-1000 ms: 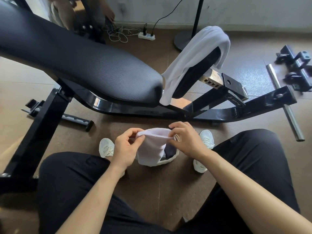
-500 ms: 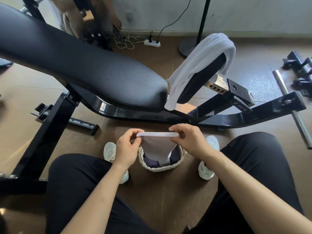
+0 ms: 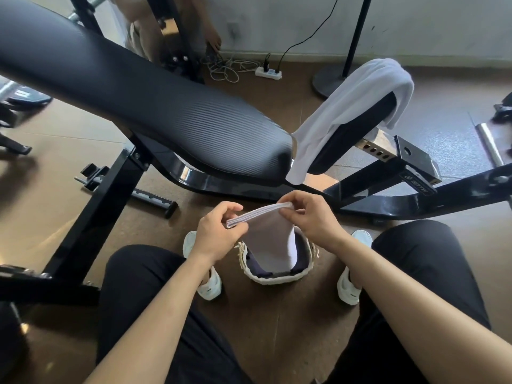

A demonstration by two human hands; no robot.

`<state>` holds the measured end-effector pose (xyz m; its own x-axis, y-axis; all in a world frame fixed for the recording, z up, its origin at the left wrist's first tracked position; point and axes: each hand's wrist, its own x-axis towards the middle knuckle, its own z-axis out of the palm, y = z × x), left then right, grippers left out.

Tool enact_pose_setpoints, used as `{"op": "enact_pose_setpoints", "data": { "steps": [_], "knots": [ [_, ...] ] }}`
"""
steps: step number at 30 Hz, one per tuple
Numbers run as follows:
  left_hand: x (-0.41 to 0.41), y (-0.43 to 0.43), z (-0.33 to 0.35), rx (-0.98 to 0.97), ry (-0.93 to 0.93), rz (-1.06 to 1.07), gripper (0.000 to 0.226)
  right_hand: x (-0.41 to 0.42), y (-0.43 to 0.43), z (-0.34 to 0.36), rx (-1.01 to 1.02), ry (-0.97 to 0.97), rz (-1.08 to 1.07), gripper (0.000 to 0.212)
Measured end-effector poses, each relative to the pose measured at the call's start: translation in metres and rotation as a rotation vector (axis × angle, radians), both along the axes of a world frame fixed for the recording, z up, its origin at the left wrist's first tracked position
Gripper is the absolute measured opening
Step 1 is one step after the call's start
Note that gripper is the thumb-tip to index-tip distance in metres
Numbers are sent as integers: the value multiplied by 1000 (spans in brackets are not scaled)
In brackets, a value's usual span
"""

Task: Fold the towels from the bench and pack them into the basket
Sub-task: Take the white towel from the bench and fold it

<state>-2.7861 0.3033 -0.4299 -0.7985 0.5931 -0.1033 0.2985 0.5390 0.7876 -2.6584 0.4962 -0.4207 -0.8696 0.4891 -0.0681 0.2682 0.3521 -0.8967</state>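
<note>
A folded white towel hangs between my two hands, its lower end reaching down into a small woven cream basket on the floor between my feet. My left hand pinches the towel's left top corner. My right hand pinches the right top corner, a little higher. Something dark lies inside the basket beside the towel. A second white towel is draped over the small raised pad of the black bench behind.
The bench's black frame runs across the floor just beyond the basket. A metal bar and gym parts lie at the right. A power strip with cables and a stand base sit by the wall. Another person's hand reaches down at the back.
The towel has been lifted slightly above the basket and its top edge now tilts, right corner higher. The view has tipped up a little, showing more of the wall.
</note>
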Motion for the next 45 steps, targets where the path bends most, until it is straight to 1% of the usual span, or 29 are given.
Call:
{"op": "enact_pose_setpoints", "data": {
  "steps": [4,7,8,9,12,14,16,18,20,23,26,30,32,36,38,41,45],
  "knots": [
    [-25,6,10,-144,68,-107,29,-26,5,8,38,50,72,9],
    [-46,19,15,-278,168,-174,29,-46,14,11,85,73,120,9],
    [-51,25,16,-290,198,-193,30,-53,18,12,99,76,133,10],
    [-55,32,17,-262,212,-212,30,-60,21,12,105,80,149,10],
    [-63,54,16,-83,181,-275,30,-78,31,10,116,91,184,12],
    [-68,67,10,-45,226,-290,31,-87,38,7,107,112,178,15],
    [-76,75,1,-13,283,-275,33,-92,43,2,59,153,139,19],
    [-83,79,-8,44,282,-289,31,-92,51,-6,-20,173,107,24],
    [-89,80,-15,96,228,-319,27,-90,62,-15,-86,134,146,25],
    [-98,83,-17,163,123,-341,9,-87,76,-29,-74,17,232,26],
    [-105,88,-12,182,96,-385,12,-91,82,-38,-89,-15,265,25],
    [-108,94,-11,175,105,-416,8,-99,85,-44,-136,-21,278,23],
    [-109,95,-10,194,111,-389,6,-101,88,-48,-126,-55,277,21],
    [-117,92,-7,260,85,-278,13,-99,91,-57,-56,-134,287,18],
    [-120,88,-8,283,60,-234,10,-98,92,-61,-29,-164,285,17],
    [-120,85,-8,323,17,-188,12,-96,90,-67,-9,-168,285,16],
    [-116,81,-3,369,-36,-177,13,-95,83,-73,-63,-149,302,20]
  ]
}}
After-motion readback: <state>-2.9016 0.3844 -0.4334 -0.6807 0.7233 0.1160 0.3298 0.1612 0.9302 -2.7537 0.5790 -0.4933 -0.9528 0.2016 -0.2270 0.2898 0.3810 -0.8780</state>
